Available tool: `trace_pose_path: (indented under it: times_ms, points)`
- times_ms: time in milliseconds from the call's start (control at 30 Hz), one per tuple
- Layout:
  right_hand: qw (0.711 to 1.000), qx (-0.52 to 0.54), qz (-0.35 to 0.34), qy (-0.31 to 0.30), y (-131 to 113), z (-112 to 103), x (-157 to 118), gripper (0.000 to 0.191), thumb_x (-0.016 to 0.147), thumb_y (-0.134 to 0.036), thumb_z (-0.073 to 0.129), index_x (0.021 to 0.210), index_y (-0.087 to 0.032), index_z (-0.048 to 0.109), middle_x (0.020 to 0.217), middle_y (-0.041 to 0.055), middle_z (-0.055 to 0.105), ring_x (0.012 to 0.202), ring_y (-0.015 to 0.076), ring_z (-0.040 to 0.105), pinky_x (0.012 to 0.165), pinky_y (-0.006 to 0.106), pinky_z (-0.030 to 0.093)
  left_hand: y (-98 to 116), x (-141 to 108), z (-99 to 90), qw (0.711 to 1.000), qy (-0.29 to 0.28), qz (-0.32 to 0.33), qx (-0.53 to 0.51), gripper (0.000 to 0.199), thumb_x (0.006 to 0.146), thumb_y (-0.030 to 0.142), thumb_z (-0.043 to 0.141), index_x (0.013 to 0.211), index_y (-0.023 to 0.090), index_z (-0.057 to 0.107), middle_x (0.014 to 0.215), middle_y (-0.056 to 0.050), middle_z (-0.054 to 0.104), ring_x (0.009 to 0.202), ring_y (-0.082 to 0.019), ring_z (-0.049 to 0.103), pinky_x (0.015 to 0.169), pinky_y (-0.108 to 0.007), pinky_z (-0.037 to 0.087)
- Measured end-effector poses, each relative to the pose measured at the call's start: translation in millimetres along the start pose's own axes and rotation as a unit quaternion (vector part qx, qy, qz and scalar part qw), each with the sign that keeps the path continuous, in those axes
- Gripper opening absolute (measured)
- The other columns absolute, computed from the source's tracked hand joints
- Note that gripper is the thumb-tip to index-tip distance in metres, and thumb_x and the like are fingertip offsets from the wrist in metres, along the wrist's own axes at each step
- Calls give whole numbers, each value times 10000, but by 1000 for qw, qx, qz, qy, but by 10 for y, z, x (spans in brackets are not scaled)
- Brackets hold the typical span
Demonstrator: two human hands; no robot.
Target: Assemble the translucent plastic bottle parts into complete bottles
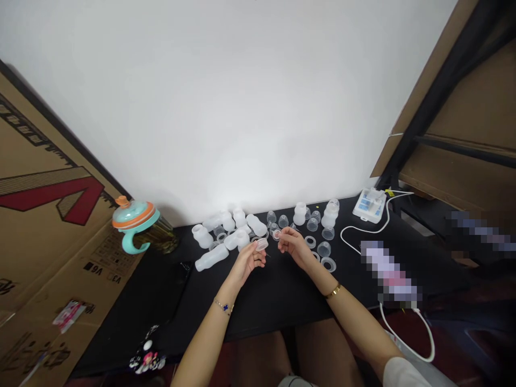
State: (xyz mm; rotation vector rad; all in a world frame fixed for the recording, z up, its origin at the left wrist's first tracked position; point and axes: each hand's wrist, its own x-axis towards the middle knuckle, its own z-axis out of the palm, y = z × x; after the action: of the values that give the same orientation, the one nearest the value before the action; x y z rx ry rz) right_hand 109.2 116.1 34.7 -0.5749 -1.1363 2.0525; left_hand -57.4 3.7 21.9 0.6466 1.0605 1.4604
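Observation:
Pinched in my left hand (245,262) is a translucent bottle collar ring (262,244), tilted over the black table. My right hand (294,247) is closed at the fingertips on a small round translucent piece with a pinkish middle (276,235); its exact kind is too small to tell. Left of and behind my hands lie several frosted white baby bottles (212,258), some upright and some on their sides. Clear dome caps (283,221) stand behind my right hand. To its right are loose collar rings (328,264), another dome cap (323,249) and a capped bottle (330,214).
A jug (137,220) with a turquoise handle and orange-trimmed lid stands at the left by a cardboard box (52,215). At the right are a white power strip (369,205), a white cable (363,231) and a blurred-out object (389,273). A white wall (258,107) rises behind.

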Motion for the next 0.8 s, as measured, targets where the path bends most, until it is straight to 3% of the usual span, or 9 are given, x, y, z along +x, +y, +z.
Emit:
trace_pose_path:
  times_ms: [300,533,800]
  points:
    - [999,32,13,13,-10,-35,16,368,650,-332,889,736,-195,559,838,-10,686,618,104,617,500,198,435,-11,20,-25,1000,-18,-20,-7,528,824,592,695,995,93,674,770,-67,683,601,-124,630,529,-222,525]
    - [999,44,3,13,27,-75,57,328,659,-313,897,725,-191,600,807,-12,694,578,89,591,475,197,413,-1,27,-32,999,-15,13,33,572,747,390,839,1216,138,631,1121,-132,731,694,-119,699,581,-200,575]
    - [998,45,8,39,45,-73,79,353,639,-325,905,785,-208,606,766,-24,696,531,91,580,456,198,421,-13,31,2,997,0,39,68,657,670,329,888,1244,170,609,1089,-91,719,670,-112,695,566,-196,577]
